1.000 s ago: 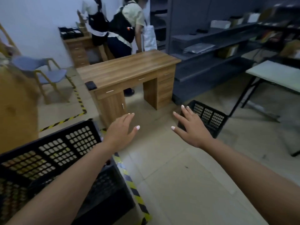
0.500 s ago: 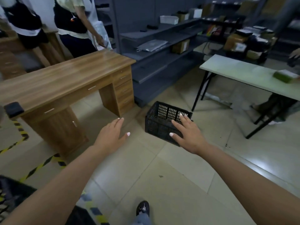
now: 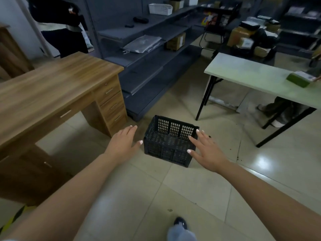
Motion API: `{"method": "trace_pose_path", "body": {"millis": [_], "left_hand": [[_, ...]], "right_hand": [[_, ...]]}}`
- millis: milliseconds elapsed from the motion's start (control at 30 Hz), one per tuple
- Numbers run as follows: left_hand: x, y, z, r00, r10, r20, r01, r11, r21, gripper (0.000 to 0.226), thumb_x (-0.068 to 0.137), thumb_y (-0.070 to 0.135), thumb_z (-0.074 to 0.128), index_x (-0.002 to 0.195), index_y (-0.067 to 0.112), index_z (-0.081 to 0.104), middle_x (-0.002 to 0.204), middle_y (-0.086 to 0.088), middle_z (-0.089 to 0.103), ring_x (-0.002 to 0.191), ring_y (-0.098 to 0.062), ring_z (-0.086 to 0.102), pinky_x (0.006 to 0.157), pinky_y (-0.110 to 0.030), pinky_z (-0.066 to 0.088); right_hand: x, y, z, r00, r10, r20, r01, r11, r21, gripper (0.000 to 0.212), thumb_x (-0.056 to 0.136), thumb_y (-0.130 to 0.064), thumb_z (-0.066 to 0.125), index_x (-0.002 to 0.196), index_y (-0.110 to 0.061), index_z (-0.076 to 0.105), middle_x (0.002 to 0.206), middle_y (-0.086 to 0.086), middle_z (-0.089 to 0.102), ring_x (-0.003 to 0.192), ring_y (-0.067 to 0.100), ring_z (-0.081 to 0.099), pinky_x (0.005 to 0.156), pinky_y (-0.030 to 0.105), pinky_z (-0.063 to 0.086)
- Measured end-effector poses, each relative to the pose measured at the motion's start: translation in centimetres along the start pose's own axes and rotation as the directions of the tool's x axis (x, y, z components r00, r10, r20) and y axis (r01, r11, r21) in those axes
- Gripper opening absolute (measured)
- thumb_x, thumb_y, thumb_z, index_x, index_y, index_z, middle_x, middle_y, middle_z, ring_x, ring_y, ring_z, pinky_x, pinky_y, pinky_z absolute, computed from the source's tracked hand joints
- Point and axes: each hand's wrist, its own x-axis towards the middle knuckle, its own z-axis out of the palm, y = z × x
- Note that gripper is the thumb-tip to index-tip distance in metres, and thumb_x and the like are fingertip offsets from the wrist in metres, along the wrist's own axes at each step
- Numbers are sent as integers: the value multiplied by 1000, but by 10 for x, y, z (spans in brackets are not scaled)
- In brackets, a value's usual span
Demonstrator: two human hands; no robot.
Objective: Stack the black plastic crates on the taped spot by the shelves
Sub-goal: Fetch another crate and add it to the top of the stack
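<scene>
One black plastic crate (image 3: 166,145) with perforated walls stands upright and empty on the tiled floor, just in front of the grey shelves (image 3: 144,54). My left hand (image 3: 124,143) hovers to the left of the crate, fingers spread, holding nothing. My right hand (image 3: 205,149) reaches over the crate's right front corner, fingers apart, also holding nothing. I cannot tell whether it touches the rim. A strip of yellow-black tape (image 3: 15,215) shows at the lower left edge.
A wooden desk (image 3: 52,87) with drawers stands left of the crate. A pale green folding table (image 3: 257,75) on black legs stands to the right. A person (image 3: 59,26) stands behind the desk. My shoe (image 3: 180,221) is at the bottom centre.
The view has swung right and moved closer to the crate by the shelves. The crates at the lower left have left the view. Both hands stay spread, now flanking the crate.
</scene>
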Motion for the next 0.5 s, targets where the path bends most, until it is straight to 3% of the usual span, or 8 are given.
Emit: {"method": "trace_pose_path", "body": {"millis": [167, 267, 367, 400, 500], "left_hand": [[97, -8, 2, 1000, 5, 12, -5, 1000, 3, 68, 95, 49, 42, 150, 17, 19, 156, -4, 26, 142, -23, 25, 115, -40, 25], [156, -12, 6, 999, -1, 46, 1, 1000, 13, 68, 95, 50, 42, 151, 18, 18, 156, -3, 25, 143, -22, 23, 115, -39, 23], [209, -18, 9, 996, -7, 93, 6, 1000, 19, 69, 95, 50, 41, 151, 20, 17, 157, -2, 23, 144, -21, 21, 116, -39, 22], [225, -22, 10, 995, -13, 102, 12, 1000, 15, 69, 95, 50, 41, 151, 19, 17, 157, -2, 23, 144, -22, 21, 116, -39, 22], [271, -36, 12, 991, -20, 130, 18, 1000, 14, 68, 95, 50, 40, 151, 17, 18, 156, -4, 25, 143, -23, 23, 115, -40, 25]], "right_hand": [[86, 37, -7, 999, 26, 19, -26, 999, 33, 75, 86, -67, 16, 151, -30, 14, 160, 1, -7, 146, 15, -13, 115, 33, -4], [145, 63, -8, 999, 48, 24, -49, 998, 33, 69, 90, -65, 17, 151, -31, 15, 160, 2, -6, 146, 16, -12, 115, 33, -3], [199, 87, -8, 997, 71, 39, -73, 996, 54, 95, 73, -78, -11, 151, -30, 14, 161, 3, -4, 147, 18, -9, 115, 33, -2], [215, 94, -10, 995, 84, 53, -87, 995, 57, 94, 74, -77, -11, 151, -30, 14, 161, 4, -4, 147, 18, -8, 115, 33, -2], [258, 109, -15, 986, 135, 101, -140, 989, 51, 60, 97, -53, 20, 151, -27, 14, 161, 5, -4, 147, 20, -9, 117, 36, -1]]}}
